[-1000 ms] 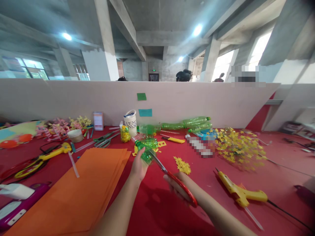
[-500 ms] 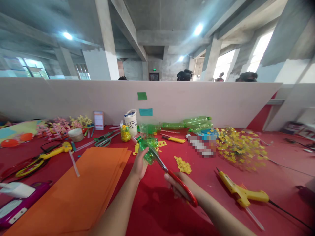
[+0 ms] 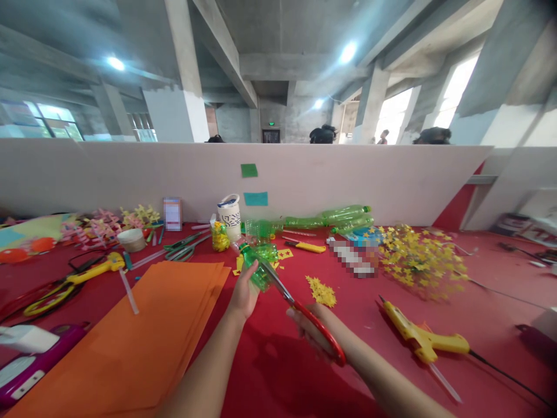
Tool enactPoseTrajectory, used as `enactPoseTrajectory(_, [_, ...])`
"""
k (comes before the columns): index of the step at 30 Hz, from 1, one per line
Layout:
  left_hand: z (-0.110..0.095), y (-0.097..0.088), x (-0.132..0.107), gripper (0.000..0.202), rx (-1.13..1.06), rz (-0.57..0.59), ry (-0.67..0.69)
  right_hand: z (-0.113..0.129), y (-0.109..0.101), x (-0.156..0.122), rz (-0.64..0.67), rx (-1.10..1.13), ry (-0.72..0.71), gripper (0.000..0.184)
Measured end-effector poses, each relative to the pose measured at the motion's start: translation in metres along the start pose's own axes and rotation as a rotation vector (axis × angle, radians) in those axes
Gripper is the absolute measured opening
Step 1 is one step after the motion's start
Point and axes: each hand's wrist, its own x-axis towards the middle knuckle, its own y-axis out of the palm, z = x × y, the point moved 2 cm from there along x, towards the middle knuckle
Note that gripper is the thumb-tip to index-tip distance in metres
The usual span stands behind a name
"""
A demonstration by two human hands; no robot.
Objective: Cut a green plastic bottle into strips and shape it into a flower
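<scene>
My left hand (image 3: 244, 295) is wrapped round the lower part of a small green plastic bottle piece (image 3: 257, 270), held above the red table. My right hand (image 3: 310, 331) grips red-handled scissors (image 3: 304, 316) by the loops. The scissor blades reach up and left into the green plastic beside my left fingers. A stack of orange paper sheets (image 3: 143, 331) lies just left of my left forearm. A small heap of yellow paper stars (image 3: 322, 292) lies right of the blades.
A yellow glue gun (image 3: 420, 338) with a black cord lies at the right. Another yellow glue gun (image 3: 93, 270) lies at the left. Whole green bottles (image 3: 335, 216), a white cup (image 3: 230, 216), green scissors (image 3: 185, 247) and a big pile of yellow stars (image 3: 420, 261) sit by the white partition (image 3: 130, 177).
The bottle piece and the scissors have shifted only slightly; the blades stay in the green plastic. The camera has drifted a little.
</scene>
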Motion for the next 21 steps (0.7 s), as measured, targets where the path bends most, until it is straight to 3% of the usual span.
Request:
enactPoseTrajectory(8, [0.0024,0.0041,-0.0046,0.036,0.083,0.021,0.009,-0.0049,-0.0008,0.0031,0.097,0.142,-0.024,0.05])
enactPoseTrajectory(21, [0.0041,0.0045,-0.0053,0.039,0.039,-0.008,-0.002,0.001,0.0004,0.0,0.029,0.093,0.005,0.049])
